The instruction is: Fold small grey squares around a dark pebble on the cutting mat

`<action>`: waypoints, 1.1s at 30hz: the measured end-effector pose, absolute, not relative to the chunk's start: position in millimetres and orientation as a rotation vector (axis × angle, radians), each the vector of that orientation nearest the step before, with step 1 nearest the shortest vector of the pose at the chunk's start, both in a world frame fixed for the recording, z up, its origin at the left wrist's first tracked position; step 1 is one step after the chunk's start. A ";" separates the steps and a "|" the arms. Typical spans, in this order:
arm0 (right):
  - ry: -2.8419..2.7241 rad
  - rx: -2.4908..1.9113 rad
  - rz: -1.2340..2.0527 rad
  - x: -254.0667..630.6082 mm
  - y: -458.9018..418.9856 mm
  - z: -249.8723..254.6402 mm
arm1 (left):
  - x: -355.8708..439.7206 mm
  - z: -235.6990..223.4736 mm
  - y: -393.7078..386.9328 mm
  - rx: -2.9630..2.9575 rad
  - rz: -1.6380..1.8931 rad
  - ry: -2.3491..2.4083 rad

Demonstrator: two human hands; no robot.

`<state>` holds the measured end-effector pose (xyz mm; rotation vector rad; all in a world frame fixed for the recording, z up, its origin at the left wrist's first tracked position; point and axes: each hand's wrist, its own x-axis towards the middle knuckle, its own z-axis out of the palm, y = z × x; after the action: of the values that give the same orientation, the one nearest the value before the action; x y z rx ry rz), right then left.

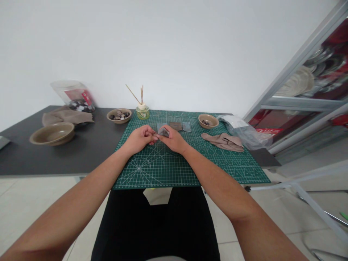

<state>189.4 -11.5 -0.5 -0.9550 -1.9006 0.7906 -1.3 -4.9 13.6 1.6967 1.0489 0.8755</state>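
Note:
My right hand (174, 139) is closed round a small grey piece (164, 132) that looks like folded fabric or a little pouch. Beside it, my left hand (141, 139) has its fingers pinched together, the tips meeting the right thumb. What the left fingertips hold is too small to make out. Both hands are over the green cutting mat (174, 174). Just beyond them lies a row of small flat pieces, with a brown one (176, 125) beside a blue-grey one (186, 126). Part of the row is hidden by my hands.
Left of the mat stand a large bowl (53, 134), a small bowl of stones (119, 115), a brown cloth (65, 116) and a bag of stones (78, 99). A reed diffuser (142, 111) stands at the back. Rightward are another small bowl (208, 120), a crumpled cloth (224, 141) and clear plastic (244, 134).

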 end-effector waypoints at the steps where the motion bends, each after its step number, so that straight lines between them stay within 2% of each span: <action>1: -1.893 -0.960 0.784 189.6 -11.4 -0.4 | -0.9 13.8 -4.9 1.691 0.884 1.039; 18: -1.832 -1.075 0.696 190.9 -7.1 -4.1 | 0.0 8.0 -3.6 1.626 1.041 0.909; 33: -1.860 -1.065 0.781 188.6 -10.5 -3.9 | -0.4 6.3 0.2 1.608 1.097 0.948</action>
<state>188.6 -10.5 -3.9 -1.0647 -1.8598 0.7809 -0.4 0.2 6.3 1.6085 0.9479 1.0972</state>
